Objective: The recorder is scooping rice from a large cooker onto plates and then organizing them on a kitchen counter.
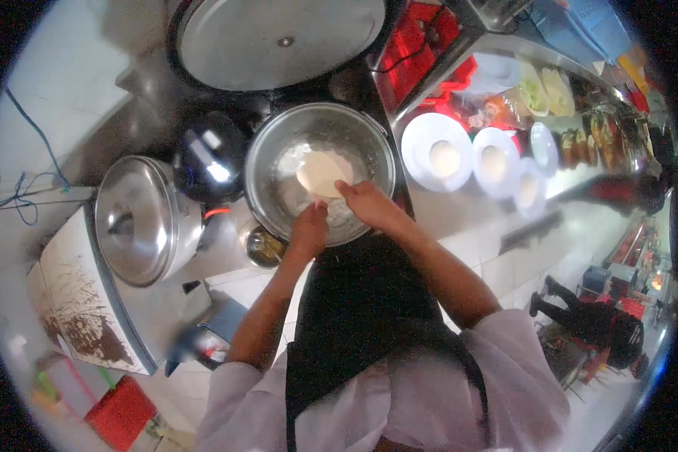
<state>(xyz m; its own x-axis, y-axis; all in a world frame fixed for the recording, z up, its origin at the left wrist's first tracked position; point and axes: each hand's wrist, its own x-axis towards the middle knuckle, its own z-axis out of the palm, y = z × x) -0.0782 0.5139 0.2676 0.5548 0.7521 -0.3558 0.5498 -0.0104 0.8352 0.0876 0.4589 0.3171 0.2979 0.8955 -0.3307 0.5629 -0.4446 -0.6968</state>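
Observation:
A large round metal pot (265, 186) lies directly before me, with whitish residue on its inner wall. Over its opening is a cream-coloured oval dish (321, 172), apparently a shallow bowl; its contents cannot be made out. My right hand (367, 206) grips the dish's near right edge, thumb on top. At the dish's near edge, my left hand (309, 229) has its thumb against it and its fingers curled, partly hidden. To the right stand white plates (409, 138), several of them bearing a round mound of what looks like rice (445, 159).
Left of the pot are a dark glossy rounded vessel (212, 158), a lidded metal pot (138, 220) and a small container with dark contents (264, 247). A large round lid (282, 42) rises beyond. At far right, a person in dark clothes (593, 327) stands. A red dustpan (120, 412) is lower left.

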